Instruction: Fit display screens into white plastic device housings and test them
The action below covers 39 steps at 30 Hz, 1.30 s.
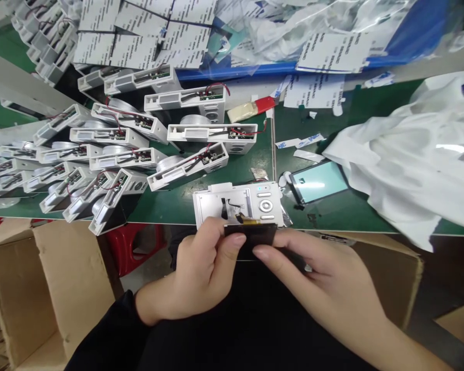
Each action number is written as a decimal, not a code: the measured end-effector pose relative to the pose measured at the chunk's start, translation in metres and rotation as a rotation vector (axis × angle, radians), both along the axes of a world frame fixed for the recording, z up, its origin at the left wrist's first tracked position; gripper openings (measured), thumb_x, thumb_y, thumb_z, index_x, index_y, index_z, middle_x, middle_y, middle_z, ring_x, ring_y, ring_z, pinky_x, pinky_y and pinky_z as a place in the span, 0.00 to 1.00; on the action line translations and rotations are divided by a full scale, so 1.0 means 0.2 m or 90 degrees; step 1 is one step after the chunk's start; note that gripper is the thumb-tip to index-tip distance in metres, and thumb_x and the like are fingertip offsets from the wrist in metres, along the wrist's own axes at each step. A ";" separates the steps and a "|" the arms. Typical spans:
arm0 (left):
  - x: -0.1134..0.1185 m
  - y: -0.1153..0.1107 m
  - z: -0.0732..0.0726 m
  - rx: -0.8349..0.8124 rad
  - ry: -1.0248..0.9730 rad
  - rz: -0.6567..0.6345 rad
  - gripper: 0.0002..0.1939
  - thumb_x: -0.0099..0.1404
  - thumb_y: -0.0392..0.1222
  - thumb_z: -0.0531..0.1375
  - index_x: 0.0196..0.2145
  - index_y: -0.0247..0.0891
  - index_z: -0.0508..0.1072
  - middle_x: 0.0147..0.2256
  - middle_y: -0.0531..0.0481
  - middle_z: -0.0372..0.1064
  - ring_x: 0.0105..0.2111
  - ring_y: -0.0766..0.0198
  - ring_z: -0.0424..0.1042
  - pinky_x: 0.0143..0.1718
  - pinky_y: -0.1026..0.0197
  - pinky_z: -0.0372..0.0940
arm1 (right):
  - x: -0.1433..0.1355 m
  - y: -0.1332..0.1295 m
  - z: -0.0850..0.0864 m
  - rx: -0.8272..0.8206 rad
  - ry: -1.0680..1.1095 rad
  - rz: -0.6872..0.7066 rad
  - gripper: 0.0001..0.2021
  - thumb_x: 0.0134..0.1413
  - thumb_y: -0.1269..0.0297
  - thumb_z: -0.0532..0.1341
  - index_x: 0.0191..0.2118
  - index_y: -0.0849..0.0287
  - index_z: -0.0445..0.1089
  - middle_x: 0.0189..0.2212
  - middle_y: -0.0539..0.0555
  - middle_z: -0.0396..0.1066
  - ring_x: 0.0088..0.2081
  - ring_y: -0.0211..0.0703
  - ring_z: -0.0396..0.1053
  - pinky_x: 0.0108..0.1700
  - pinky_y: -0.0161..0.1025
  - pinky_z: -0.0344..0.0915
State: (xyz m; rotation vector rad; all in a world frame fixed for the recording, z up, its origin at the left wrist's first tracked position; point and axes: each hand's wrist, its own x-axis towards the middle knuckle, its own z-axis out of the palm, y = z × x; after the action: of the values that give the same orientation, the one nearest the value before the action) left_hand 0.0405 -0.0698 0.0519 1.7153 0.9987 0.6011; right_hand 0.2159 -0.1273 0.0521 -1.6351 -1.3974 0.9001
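Both hands pinch a thin black display panel (255,234) in front of my body. My left hand (206,257) grips its left end between thumb and bent index finger, while my right hand (317,268) has thumb and finger on the right end. Just beyond the panel, at the green table's front edge, lies an opened white camera body (212,203) with silver buttons and a small blue light. Dark ribbon pieces and a yellowish strip show in its recess. The panel and fingers cover the body's near edge.
Several white camera housings (212,133) with red wires stand at the left. A brush (251,108) with a red end lies behind. A screen-like panel (319,181) and crumpled white sheeting (406,144) are at the right. Cardboard boxes (73,288) and a red stool (129,247) stand below.
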 end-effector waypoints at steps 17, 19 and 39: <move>-0.02 0.07 0.08 -0.353 0.025 -0.087 0.06 0.73 0.40 0.62 0.36 0.41 0.70 0.21 0.62 0.68 0.19 0.73 0.70 0.23 0.72 0.65 | 0.05 -0.08 -0.02 0.004 -0.064 0.033 0.13 0.70 0.67 0.59 0.30 0.54 0.64 0.20 0.41 0.64 0.17 0.30 0.58 0.19 0.29 0.54; -0.02 0.07 0.08 -0.371 0.041 -0.067 0.05 0.72 0.39 0.62 0.36 0.41 0.72 0.23 0.61 0.72 0.20 0.73 0.72 0.25 0.72 0.67 | 0.05 -0.08 -0.02 -0.010 -0.040 0.029 0.12 0.68 0.68 0.61 0.30 0.55 0.65 0.20 0.42 0.66 0.18 0.30 0.59 0.20 0.29 0.56; -0.03 0.01 0.02 -0.146 0.013 -0.082 0.07 0.74 0.35 0.60 0.36 0.41 0.69 0.23 0.59 0.69 0.20 0.70 0.71 0.23 0.69 0.65 | 0.05 -0.03 -0.03 -0.081 0.036 0.032 0.19 0.66 0.56 0.67 0.24 0.56 0.73 0.26 0.50 0.77 0.26 0.38 0.75 0.26 0.32 0.68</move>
State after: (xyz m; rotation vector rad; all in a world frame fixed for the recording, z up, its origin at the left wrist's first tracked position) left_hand 0.0348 -0.0683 0.0568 1.5708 0.9251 0.3714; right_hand 0.2266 -0.1331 0.0455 -1.6616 -1.3727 1.0761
